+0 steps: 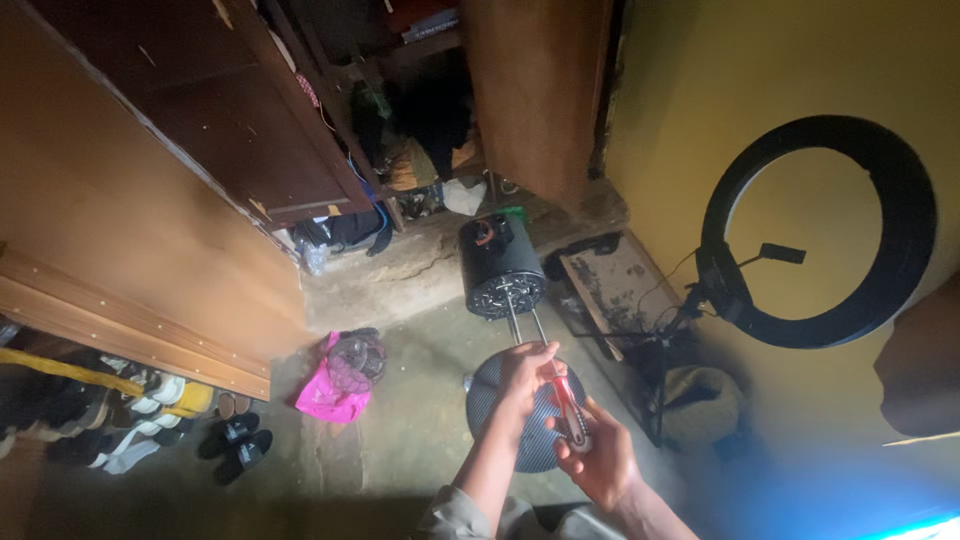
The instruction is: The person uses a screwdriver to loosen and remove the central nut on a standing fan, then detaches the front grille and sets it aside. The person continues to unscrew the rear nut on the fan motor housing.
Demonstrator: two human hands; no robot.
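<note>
**A:** Start nearest. What has the right hand (598, 462) got?

**B:** It is clenched round the clear end of a red-handled screwdriver (568, 405). The tool's long axis runs from that fist at about five o'clock up toward eleven o'clock, so the working end points away from the body.

**A:** And the left hand (527, 368)?

**B:** It sits just beyond the right one, at eleven o'clock from it, fingers closed over the far end of the screwdriver where it meets the two thin metal rods (524, 324). It is the hand nearer the joint. I cannot tell whether it pinches the tool tip, the rods, or both.

**A:** What lies under the hands?

**B:** A round grey base plate (492, 400) on the floor, partly hidden by both hands.

**A:** Farther out?

**B:** The rods carry on toward twelve o'clock into a black drum-shaped motor housing (498, 262), which lies along the same line as the screwdriver. Well apart at nine o'clock is a wire fan guard (357, 357) on a pink bag (318, 395); at three o'clock stands a ring light (818, 230).
</note>
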